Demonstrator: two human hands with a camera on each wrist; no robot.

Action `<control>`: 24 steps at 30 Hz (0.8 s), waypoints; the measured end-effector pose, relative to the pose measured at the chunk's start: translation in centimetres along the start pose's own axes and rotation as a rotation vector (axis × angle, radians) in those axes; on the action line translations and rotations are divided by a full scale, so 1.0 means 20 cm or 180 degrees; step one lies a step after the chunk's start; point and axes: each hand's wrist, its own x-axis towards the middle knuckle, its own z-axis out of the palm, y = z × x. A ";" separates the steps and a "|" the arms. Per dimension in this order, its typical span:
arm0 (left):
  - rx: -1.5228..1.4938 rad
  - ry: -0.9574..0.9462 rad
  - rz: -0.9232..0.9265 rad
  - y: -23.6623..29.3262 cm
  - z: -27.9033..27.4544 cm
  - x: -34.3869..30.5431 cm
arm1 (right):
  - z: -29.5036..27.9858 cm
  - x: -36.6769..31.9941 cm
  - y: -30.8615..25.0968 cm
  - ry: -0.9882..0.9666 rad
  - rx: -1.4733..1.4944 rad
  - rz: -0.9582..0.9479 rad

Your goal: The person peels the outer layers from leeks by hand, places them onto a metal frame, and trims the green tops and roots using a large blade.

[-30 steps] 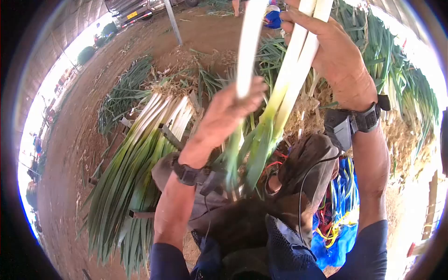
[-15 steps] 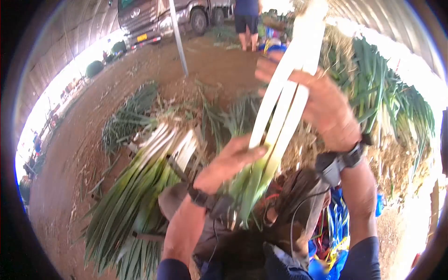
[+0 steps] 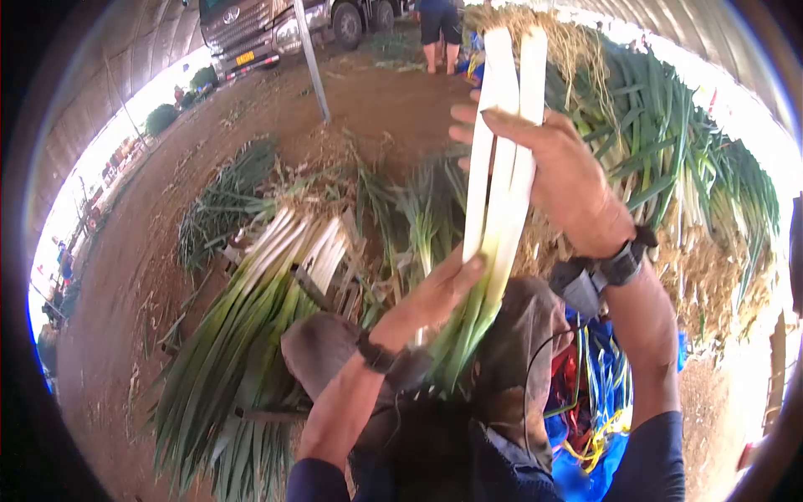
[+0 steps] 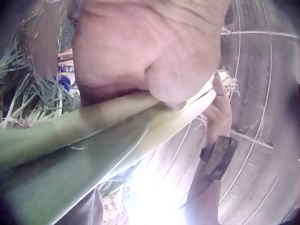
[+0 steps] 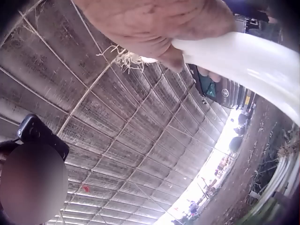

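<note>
Through left grip (image 3: 432,296) and right grip (image 3: 575,180), both clamped on them, leeks (image 3: 499,209) slant upward.

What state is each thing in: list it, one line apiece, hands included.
Held leeks: together, tilted, white ends up.
Left hand: holding them where white turns green.
Right hand: holding the white part, thumb across the front.
Leek bundle at left: laid side by side, leaves trailing downward.
Leek heap at right: piled, leaves drooping.
Truck: upright on its wheels.
Person in background: standing.
</note>
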 end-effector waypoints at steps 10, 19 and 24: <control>0.1958 0.2433 0.0326 -0.03 0.35 0.07 | 0.09 0.04 -0.18 0.0054 -0.3775 -0.1589; 0.3632 0.3227 0.2782 0.60 -0.22 0.23 | 0.03 0.09 -0.41 -0.0195 -0.1405 -0.1583; 0.5389 0.3184 0.0435 1.19 -0.40 -0.19 | 0.17 0.30 -0.30 -0.1066 -0.0430 -0.1290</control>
